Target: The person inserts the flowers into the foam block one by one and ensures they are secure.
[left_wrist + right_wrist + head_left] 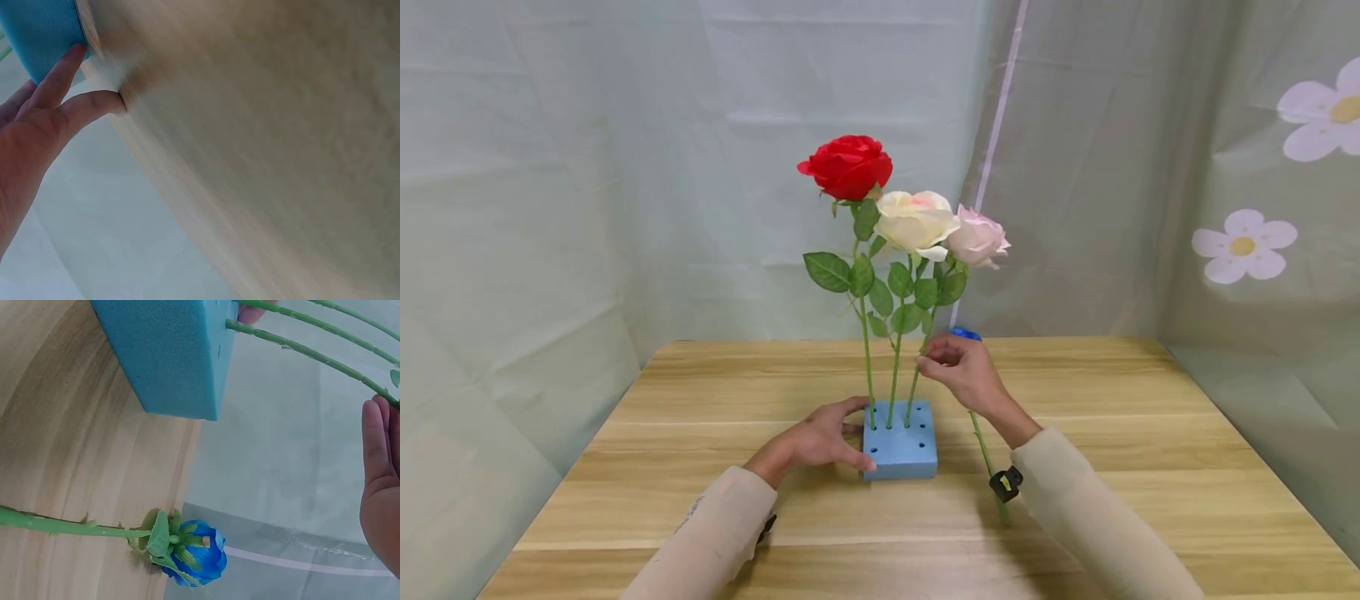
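Observation:
A light blue foam block (898,458) with several holes stands on the table, holding three upright artificial roses. The red rose (848,168) is on the left, the cream rose (916,222) in the middle, and the pale pink rose (977,238) on the right. My left hand (823,433) rests against the block's left side, thumb at its front corner and fingers fairly straight. With my right hand (966,371) I pinch the pink rose's stem above the block. A blue rose (200,553) lies on the table beside the block, partly hidden by my right hand in the head view.
The wood-patterned table (700,500) runs back to a pale curtain (715,167). Another curtain panel with printed flowers (1243,247) hangs on the right. The blue rose's stem (983,446) lies beneath my right forearm.

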Motion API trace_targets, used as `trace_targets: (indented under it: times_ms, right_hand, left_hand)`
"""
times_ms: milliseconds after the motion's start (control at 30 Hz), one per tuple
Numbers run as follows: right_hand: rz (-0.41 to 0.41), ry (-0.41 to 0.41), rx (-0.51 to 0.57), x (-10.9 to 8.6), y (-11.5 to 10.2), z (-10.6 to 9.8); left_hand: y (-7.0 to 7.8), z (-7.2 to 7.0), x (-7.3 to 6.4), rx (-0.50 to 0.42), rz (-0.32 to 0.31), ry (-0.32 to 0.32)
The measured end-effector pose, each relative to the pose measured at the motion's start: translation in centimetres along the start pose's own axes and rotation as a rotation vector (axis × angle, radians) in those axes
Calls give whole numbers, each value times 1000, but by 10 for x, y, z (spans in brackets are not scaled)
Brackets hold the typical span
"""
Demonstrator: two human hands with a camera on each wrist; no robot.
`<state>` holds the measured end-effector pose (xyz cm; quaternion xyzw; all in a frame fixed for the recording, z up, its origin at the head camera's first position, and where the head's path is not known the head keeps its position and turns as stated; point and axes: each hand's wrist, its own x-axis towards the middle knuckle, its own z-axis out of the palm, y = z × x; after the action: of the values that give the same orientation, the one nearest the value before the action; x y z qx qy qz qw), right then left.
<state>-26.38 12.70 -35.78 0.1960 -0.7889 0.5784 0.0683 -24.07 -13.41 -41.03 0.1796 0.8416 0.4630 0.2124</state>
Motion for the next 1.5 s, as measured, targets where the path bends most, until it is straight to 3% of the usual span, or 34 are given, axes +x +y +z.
trace_targets:
  times_ms: [700, 1000, 1500]
  right_hand:
    - [40, -31, 9, -7, 8, -22]
    - [77, -30, 64, -12, 13, -32]
    - [77, -15, -3, -23, 24, -47]
  left_hand:
    - [2, 1, -1, 10, 11, 2]
    - [3, 1, -2, 4, 11, 3]
    - [3, 2, -1, -1, 12, 10]
